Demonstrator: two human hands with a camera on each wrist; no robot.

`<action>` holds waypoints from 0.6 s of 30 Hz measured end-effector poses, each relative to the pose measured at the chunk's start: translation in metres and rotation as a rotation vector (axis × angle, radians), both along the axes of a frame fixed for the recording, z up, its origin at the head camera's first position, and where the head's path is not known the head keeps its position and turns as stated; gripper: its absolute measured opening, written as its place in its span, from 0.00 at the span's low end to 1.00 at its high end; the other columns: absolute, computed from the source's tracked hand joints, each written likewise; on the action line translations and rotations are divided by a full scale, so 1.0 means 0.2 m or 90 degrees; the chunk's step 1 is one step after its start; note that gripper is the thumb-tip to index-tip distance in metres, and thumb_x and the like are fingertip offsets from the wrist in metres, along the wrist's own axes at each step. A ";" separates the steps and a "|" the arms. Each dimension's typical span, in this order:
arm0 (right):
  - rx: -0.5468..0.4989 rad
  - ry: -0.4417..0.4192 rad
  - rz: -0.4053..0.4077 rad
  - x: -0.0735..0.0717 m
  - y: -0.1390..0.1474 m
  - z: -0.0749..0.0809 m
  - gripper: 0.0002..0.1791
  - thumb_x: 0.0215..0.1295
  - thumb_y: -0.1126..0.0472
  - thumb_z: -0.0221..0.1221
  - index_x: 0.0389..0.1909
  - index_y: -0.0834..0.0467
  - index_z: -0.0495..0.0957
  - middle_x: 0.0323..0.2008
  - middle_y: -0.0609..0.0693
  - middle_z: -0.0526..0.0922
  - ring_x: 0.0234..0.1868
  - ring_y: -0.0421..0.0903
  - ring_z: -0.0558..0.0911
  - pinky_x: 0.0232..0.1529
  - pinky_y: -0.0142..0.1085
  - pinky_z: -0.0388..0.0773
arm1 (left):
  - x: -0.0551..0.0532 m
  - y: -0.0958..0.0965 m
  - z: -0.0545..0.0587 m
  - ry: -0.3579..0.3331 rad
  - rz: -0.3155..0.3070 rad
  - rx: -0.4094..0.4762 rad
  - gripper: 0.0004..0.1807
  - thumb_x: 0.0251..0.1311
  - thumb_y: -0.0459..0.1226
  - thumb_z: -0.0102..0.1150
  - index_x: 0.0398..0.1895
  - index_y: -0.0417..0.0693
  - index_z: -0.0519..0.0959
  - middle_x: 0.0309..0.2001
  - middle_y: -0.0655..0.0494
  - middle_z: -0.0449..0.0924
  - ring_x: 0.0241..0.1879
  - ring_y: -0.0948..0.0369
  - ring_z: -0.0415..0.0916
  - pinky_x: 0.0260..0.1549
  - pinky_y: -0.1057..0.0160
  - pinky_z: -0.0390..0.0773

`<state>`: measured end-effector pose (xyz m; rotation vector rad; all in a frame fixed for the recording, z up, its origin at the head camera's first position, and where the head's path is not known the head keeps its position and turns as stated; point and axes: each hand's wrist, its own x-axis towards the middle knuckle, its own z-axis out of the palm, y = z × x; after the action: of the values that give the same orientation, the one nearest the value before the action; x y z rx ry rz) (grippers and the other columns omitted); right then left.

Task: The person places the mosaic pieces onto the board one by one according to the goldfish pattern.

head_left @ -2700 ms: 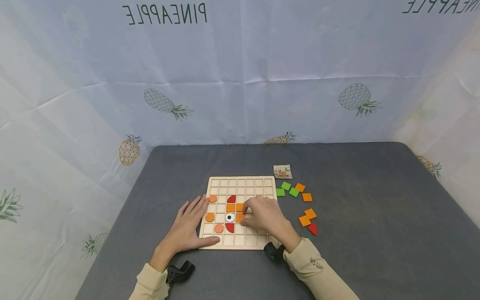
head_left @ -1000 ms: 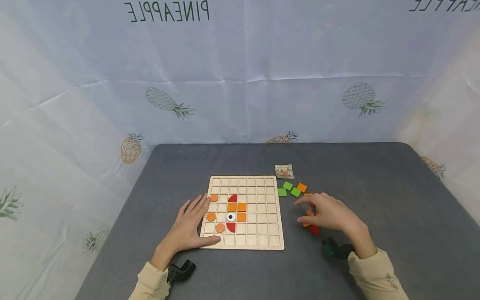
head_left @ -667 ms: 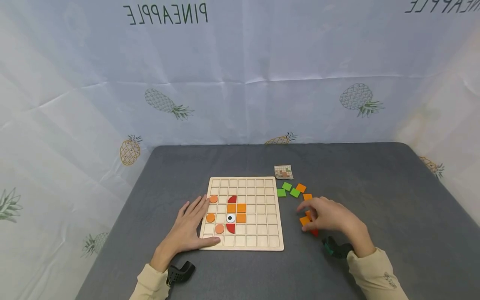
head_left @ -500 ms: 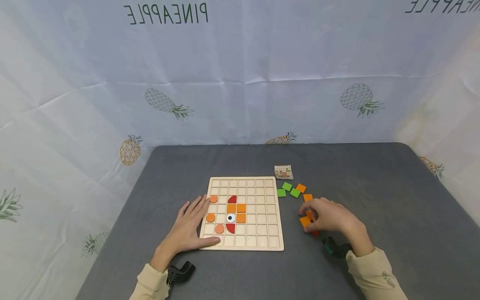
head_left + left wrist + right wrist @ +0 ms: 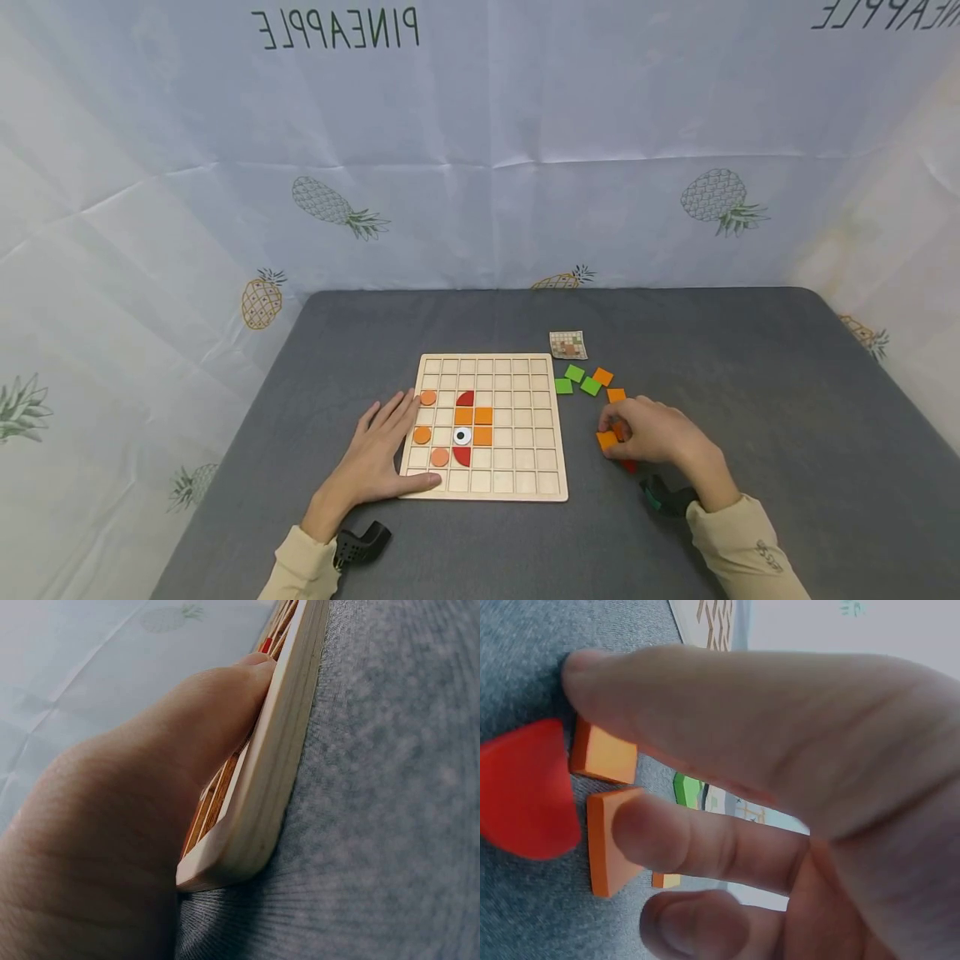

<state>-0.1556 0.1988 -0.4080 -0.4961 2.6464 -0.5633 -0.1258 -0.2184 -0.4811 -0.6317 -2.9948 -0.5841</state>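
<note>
Left hand (image 5: 381, 457): fingers spread, resting on square pale-wood grid board (image 5: 527, 460). Right hand (image 5: 654, 432): thumb and forefinger parted, orange square tiles (image 5: 609, 757) beneath; grip cannot be told.

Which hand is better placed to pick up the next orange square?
Right, I think: the right hand is at loose orange squares, while the left hand lies on the left edge of the board.

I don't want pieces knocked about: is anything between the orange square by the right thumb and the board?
Nothing visible: only bare table lies between the orange square and the board. The green squares sit farther back, and the red piece is on the side away from the board.
</note>
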 end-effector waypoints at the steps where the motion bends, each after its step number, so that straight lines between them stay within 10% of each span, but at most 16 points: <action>1: 0.002 0.006 0.001 0.00 0.00 0.00 0.11 0.57 0.58 0.75 0.39 0.52 0.84 0.21 0.44 0.74 0.22 0.40 0.71 0.24 0.32 0.66 | 0.00 0.00 0.00 0.000 0.001 -0.001 0.66 0.47 0.72 0.64 0.82 0.46 0.53 0.83 0.48 0.51 0.82 0.46 0.51 0.76 0.36 0.46; 18: 0.007 -0.004 -0.014 0.00 -0.02 -0.01 0.12 0.56 0.57 0.75 0.40 0.50 0.84 0.20 0.45 0.74 0.21 0.41 0.72 0.24 0.32 0.64 | 0.00 -0.01 0.00 0.007 -0.008 0.004 0.65 0.48 0.73 0.63 0.82 0.46 0.53 0.83 0.47 0.51 0.82 0.45 0.51 0.75 0.36 0.47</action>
<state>-0.1552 0.1952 -0.4098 -0.4612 2.6505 -0.5554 -0.1253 -0.2198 -0.4813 -0.6513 -2.9806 -0.5876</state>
